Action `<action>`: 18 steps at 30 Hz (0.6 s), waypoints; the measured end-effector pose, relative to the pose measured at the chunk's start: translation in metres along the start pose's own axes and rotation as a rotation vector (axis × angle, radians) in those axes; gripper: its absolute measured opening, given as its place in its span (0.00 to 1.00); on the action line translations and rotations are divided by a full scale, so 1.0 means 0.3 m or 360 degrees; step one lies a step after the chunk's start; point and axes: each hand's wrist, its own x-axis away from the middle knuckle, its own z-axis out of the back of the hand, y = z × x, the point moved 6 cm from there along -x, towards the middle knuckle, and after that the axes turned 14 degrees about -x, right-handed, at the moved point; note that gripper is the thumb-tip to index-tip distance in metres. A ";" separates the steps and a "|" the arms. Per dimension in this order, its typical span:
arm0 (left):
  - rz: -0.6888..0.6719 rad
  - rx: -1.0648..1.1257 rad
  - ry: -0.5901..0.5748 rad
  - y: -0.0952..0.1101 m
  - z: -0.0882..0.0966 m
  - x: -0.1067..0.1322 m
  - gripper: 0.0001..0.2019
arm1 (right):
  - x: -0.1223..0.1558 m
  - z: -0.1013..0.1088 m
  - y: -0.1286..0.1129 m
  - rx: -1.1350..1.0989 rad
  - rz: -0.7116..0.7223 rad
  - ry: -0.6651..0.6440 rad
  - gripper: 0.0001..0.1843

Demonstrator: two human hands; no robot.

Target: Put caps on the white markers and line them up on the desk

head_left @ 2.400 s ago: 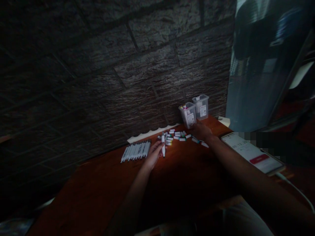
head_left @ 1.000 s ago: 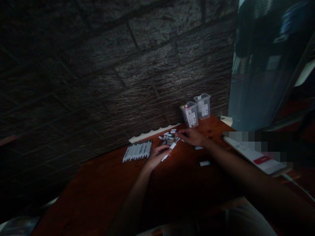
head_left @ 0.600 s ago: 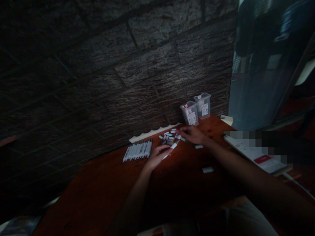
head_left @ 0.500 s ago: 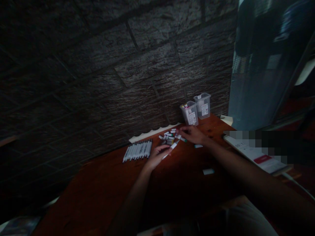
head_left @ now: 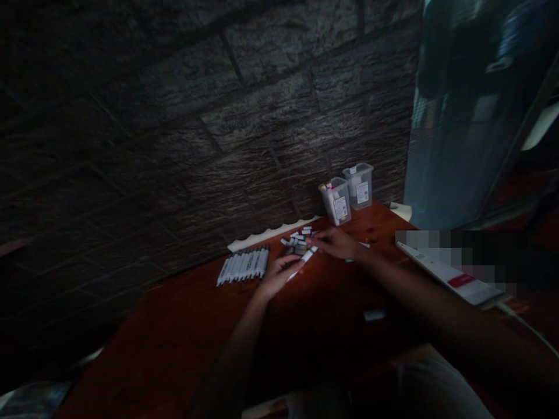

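Note:
My left hand [head_left: 276, 274] is closed round a white marker [head_left: 300, 265] that points up and to the right. My right hand [head_left: 337, 242] rests palm down over a scatter of several loose marker caps [head_left: 297, 241], its fingers curled on them; what they pinch is hidden. A tidy row of several white markers [head_left: 243, 265] lies just left of my left hand on the reddish wooden table [head_left: 183, 326]. One loose cap [head_left: 374, 315] lies nearer me, under my right forearm.
Two clear plastic tubs [head_left: 347, 192] with markers stand against the dark brick wall [head_left: 196, 116]. A lit phone [head_left: 454, 276] with a cable lies at the right. A pale scalloped strip [head_left: 271, 234] runs along the wall's foot. A blue-grey curtain hangs at the right.
My left hand has tilted its marker from upright to slanting right. My right hand moved left from near the tubs onto the cap pile. A loose cap has slid toward me.

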 end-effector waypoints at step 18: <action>-0.0236 0.0397 -0.0046 0.051 -0.017 0.035 0.22 | 0.054 0.022 -0.227 0.0239 -0.0040 0.0390 0.34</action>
